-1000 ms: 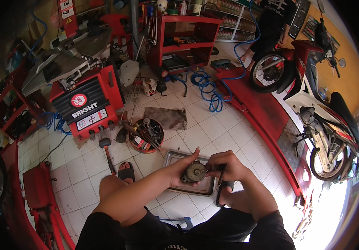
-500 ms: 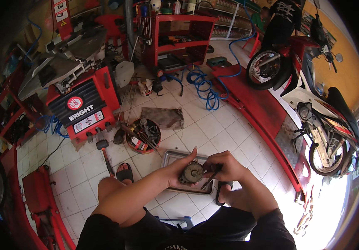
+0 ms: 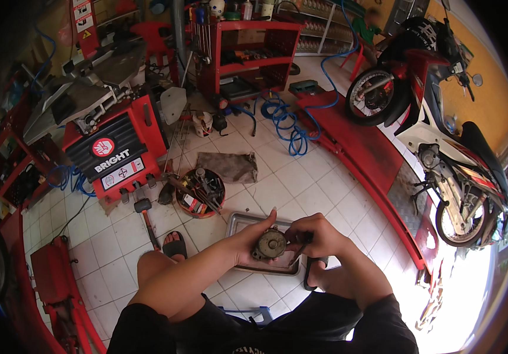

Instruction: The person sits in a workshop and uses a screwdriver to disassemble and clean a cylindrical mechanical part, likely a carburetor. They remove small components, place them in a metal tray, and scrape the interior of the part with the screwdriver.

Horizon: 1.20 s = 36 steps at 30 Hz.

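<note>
A round, grimy metal engine part (image 3: 270, 243) with a raised centre rests in my left hand (image 3: 248, 245), whose fingers curl round it and whose thumb points up. My right hand (image 3: 316, 233) is closed beside it on a slim dark-handled tool (image 3: 306, 239). Most of that tool is hidden by the fingers, so its kind is unclear. Both hands are above a shallow metal tray (image 3: 235, 220) on the floor, between my sandalled feet.
Beyond the tray stand a round tub of tools (image 3: 192, 211) and a flat dirty cloth (image 3: 228, 167). A mallet (image 3: 146, 219) lies at left, near a red machine (image 3: 118, 154). At right is a red lift ramp (image 3: 354, 171) with a motorcycle (image 3: 437, 138). Another person (image 3: 416, 35) bends behind it.
The view has shifted slightly. My right hand has turned a little, and the tool shows less than before. Beyond the motorcycle, the other person has bent lower. My left hand keeps its hold.
</note>
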Tool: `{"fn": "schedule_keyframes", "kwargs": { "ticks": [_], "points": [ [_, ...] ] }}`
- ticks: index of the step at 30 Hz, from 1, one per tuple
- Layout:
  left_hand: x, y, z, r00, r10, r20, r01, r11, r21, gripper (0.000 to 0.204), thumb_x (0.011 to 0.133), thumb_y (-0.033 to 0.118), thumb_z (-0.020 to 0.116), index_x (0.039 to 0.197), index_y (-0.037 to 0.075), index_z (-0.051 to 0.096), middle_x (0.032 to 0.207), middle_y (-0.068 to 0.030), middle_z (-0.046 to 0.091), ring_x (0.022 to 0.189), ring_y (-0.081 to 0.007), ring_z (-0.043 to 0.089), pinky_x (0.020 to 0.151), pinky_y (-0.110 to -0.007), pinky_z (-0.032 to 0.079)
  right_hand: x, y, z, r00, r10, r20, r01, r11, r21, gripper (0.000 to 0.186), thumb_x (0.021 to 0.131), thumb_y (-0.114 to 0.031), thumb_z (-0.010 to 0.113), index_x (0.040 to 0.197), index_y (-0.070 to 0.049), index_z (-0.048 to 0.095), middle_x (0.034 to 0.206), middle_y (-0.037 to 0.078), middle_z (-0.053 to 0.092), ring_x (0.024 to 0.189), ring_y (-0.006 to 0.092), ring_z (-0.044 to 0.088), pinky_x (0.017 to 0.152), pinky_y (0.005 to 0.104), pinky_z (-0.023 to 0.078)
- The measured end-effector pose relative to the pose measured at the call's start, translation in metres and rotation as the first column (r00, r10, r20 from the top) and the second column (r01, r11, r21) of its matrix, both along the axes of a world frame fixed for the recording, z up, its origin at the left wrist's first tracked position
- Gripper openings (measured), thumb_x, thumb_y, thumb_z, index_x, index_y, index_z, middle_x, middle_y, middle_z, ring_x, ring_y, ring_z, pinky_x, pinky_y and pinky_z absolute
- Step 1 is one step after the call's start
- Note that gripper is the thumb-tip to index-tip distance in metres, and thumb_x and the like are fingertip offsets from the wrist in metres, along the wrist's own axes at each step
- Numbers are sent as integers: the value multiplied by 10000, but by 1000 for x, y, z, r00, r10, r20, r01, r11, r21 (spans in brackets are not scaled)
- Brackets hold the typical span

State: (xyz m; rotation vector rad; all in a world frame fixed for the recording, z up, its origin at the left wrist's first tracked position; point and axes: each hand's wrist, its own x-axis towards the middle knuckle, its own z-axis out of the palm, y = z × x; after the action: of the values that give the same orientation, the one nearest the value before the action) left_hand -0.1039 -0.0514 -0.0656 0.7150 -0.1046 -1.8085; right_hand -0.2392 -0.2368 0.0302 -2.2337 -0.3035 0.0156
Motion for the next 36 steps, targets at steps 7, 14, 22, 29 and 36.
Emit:
{"fn": "schedule_keyframes", "kwargs": {
  "ticks": [7, 14, 22, 29, 36],
  "points": [
    [-2, 1, -5, 997, 31, -75, -33, 999, -23, 838, 932, 793, 493, 1178, 9, 656, 1020, -139, 749, 773, -222, 747, 550, -311, 588, -1, -1, -1, 1000, 12, 12, -12, 999, 31, 331, 744, -60, 834, 1062, -47, 742, 842, 77, 723, 705, 216, 693, 635, 334, 552],
    [1, 1, -3, 998, -18, -62, 14, 998, -55, 842, 929, 804, 482, 1202, 25, 649, 1065, -148, 745, 750, -217, 722, 552, -313, 567, -1, 0, -1, 1000, 9, -25, -8, 999, 31, 321, 765, -30, 804, 1077, -38, 729, 882, 87, 736, 729, 234, 707, 645, 341, 558],
    [0, -2, -6, 998, 8, -66, -10, 1000, -27, 843, 924, 815, 467, 1253, 55, 626, 1111, -177, 728, 711, -252, 666, 559, -317, 538, -1, 1, 0, 1000, 13, 2, -13, 999, 33, 297, 802, -37, 819, 1083, -36, 725, 901, 102, 740, 707, 242, 705, 636, 350, 555],
    [0, -2, -7, 998, -2, -58, 0, 999, -41, 838, 931, 808, 470, 1255, 49, 614, 1125, -187, 723, 727, -255, 662, 557, -327, 527, -3, 1, -2, 1000, -1, 10, 0, 999, 32, 281, 798, -45, 834, 1055, -32, 723, 869, 99, 728, 695, 249, 698, 626, 350, 553],
    [1, -4, -9, 996, -18, -88, 16, 999, -28, 826, 943, 795, 466, 1272, 51, 606, 1165, -184, 713, 724, -252, 656, 565, -336, 528, -5, -1, 0, 1000, -2, 3, 2, 999, 34, 282, 803, -33, 820, 1068, -37, 722, 888, 106, 728, 719, 255, 705, 640, 357, 559]
  ]
}}
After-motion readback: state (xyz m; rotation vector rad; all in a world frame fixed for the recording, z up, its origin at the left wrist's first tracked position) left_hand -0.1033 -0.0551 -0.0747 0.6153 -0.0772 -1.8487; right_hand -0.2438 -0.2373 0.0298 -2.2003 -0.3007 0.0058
